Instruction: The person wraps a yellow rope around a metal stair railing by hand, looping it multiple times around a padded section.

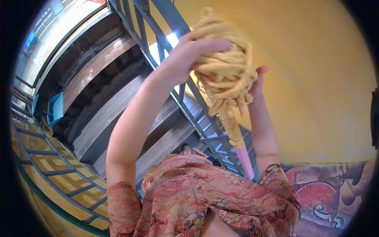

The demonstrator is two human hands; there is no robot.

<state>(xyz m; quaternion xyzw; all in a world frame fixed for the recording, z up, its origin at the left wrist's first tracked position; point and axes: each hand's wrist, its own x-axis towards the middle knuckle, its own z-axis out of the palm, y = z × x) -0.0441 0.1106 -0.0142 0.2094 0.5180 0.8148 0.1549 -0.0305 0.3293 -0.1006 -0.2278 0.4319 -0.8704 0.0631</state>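
A mop with thick yellow yarn strands (225, 59) is held up in front of me, its head at the top. Its handle, wrapped in ridged yellowish material and then pink (244, 162), slants down to the right towards my body. My left hand (193, 53) is closed over the upper left of the strands, thumb across the front. At the lower right edge of the mop head is my right hand (257, 85), its thumb stretched outward. The rest of its fingers are hidden behind the strands. The strands are slightly blurred.
Grey stairs (106, 114) curve around to my left, with a blue dustpan-like tray (55, 108) on one. A grey metal railing (162, 23) runs behind the mop; another (55, 172) curves at left. A yellow wall (316, 79) with a painted lower band (316, 193) rises on the right.
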